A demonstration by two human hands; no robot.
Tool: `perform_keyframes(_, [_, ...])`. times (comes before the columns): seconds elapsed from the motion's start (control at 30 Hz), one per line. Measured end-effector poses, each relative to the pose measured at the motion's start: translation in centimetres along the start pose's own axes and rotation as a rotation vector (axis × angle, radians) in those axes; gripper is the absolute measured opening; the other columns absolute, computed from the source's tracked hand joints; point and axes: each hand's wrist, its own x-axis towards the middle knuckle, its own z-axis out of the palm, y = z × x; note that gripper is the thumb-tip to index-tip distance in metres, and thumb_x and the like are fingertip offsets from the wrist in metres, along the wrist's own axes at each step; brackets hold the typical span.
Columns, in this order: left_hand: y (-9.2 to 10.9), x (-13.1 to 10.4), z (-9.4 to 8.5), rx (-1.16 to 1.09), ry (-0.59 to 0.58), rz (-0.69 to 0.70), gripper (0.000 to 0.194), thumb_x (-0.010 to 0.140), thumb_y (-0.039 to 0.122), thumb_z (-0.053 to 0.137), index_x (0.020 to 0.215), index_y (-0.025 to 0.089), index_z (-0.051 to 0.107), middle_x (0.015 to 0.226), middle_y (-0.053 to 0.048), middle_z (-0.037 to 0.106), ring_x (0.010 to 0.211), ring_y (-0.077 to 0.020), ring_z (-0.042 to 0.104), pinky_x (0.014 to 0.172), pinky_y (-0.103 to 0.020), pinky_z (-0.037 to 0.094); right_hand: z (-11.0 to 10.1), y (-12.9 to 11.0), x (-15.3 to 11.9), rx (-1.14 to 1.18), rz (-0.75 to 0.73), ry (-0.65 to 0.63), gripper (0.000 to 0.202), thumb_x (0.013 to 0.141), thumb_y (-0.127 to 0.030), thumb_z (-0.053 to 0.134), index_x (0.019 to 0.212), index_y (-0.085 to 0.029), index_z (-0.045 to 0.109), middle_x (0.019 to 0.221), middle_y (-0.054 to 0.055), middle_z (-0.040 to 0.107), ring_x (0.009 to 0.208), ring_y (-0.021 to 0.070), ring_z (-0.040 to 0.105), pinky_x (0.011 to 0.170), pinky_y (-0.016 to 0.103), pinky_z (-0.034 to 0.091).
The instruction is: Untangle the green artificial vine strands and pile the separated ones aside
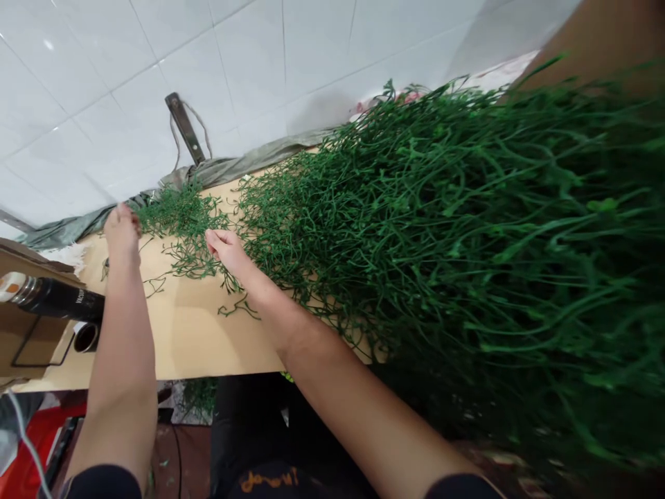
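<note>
A small heap of thin green plastic-looking plant stems [179,215] lies at the back of the tan tabletop [208,339]. My left hand [122,229] is at its left end, fingers curled together; what they hold, if anything, is hidden. On the heap's right side, my right hand [227,251] has thumb and fingers pinched close against the stems. Whatever sits in that pinch is too small to make out. Beside my right hand and forearm rises a much larger pile of the same branching green stems [441,222], filling the right side.
At the left stand a black vacuum flask [57,296], a dark round cup [86,337] and a cardboard box [31,333]. Grey-green cloth [249,163] runs along the tiled wall behind the table. An upright dark bar [185,128] with a cord rises there. Something red [39,443] lies below.
</note>
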Motion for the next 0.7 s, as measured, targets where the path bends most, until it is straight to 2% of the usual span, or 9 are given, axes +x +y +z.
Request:
perform_keyframes(0.07, [1.5,-1.4,2.1,-0.031,-0.076,0.031,0.034,0.085,0.047,0.05,0.067,0.019,0.042,0.055,0.004,0.04,0.042,-0.0054,0.033,0.041,-0.02,0.027,0.1,0.3,0.1,0.013,0.042,-0.021,0.053,0.077,-0.062,0.052,0.05,-0.017,0.043,0.045,-0.006,0.029,0.048,0.0055,0.028,0.048,0.023,0.021])
perform_keyframes(0.17, [3.4,-3.9,6.8,0.022,-0.349,0.145,0.03,0.083,0.046,0.054,0.081,0.017,0.053,0.07,-0.001,0.054,0.054,-0.0073,0.049,0.054,-0.022,0.043,-0.1,0.4,-0.1,0.087,0.08,-0.047,0.05,0.072,-0.064,0.057,0.06,-0.017,0.051,0.045,-0.008,0.026,0.044,0.0045,0.024,0.045,0.023,0.017])
perform_keyframes(0.23, [4.5,-5.2,9.6,0.124,-0.556,0.249,0.029,0.081,0.041,0.059,0.095,0.016,0.056,0.084,-0.005,0.06,0.073,-0.0126,0.059,0.07,-0.029,0.05,-0.5,0.2,-0.2,0.147,0.118,-0.029,0.048,0.068,-0.063,0.062,0.063,-0.017,0.051,0.044,-0.01,0.025,0.041,0.0035,0.021,0.043,0.023,0.014])
perform_keyframes(0.3, [5.2,-6.0,11.2,0.239,-0.699,0.359,0.035,0.076,0.036,0.064,0.104,0.016,0.056,0.103,-0.009,0.062,0.093,-0.0188,0.06,0.085,-0.036,0.049,-0.8,0.1,-0.2,0.19,0.152,0.016,0.048,0.065,-0.062,0.066,0.06,-0.018,0.048,0.042,-0.01,0.024,0.038,0.0026,0.019,0.041,0.024,0.012])
perform_keyframes(0.37, [5.3,-6.1,11.2,0.337,-0.707,0.419,0.038,0.075,0.033,0.064,0.109,0.017,0.057,0.117,-0.01,0.059,0.105,-0.022,0.056,0.094,-0.039,0.045,-1.0,-0.1,-0.1,0.223,0.151,0.045,0.051,0.061,-0.064,0.068,0.057,-0.019,0.044,0.039,-0.011,0.023,0.036,0.0021,0.018,0.04,0.024,0.011])
perform_keyframes(0.47, [4.5,-5.8,9.1,0.46,-0.555,0.354,0.037,0.081,0.034,0.054,0.111,0.014,0.057,0.118,-0.012,0.059,0.105,-0.0217,0.056,0.098,-0.039,0.041,-1.0,-0.5,0.0,0.244,0.108,0.041,0.056,0.055,-0.069,0.067,0.056,-0.019,0.043,0.039,-0.012,0.021,0.035,0.0017,0.017,0.039,0.023,0.012])
perform_keyframes(0.53, [3.6,-5.8,7.2,0.537,-0.522,0.224,0.032,0.083,0.034,0.051,0.104,0.012,0.06,0.105,-0.011,0.064,0.095,-0.0201,0.059,0.092,-0.036,0.044,-1.0,-0.7,0.0,0.23,0.101,0.058,0.057,0.053,-0.071,0.067,0.056,-0.019,0.043,0.04,-0.012,0.021,0.036,0.0016,0.018,0.039,0.023,0.012])
perform_keyframes(0.6, [2.6,-6.2,5.7,0.576,-0.588,0.085,0.026,0.084,0.032,0.047,0.086,0.012,0.063,0.081,-0.006,0.066,0.075,-0.0165,0.059,0.077,-0.029,0.045,-1.0,-0.8,0.0,0.204,0.114,0.084,0.058,0.052,-0.071,0.067,0.056,-0.019,0.042,0.042,-0.011,0.023,0.038,0.002,0.019,0.039,0.023,0.013])
perform_keyframes(0.7, [1.4,-7.2,4.5,0.479,-0.656,-0.024,0.032,0.085,0.028,0.046,0.058,0.015,0.055,0.05,0.001,0.05,0.049,-0.0102,0.043,0.055,-0.024,0.035,-1.0,-0.6,0.1,0.126,0.107,0.101,0.057,0.055,-0.071,0.064,0.054,-0.019,0.041,0.044,-0.01,0.026,0.043,0.0031,0.022,0.041,0.023,0.015])
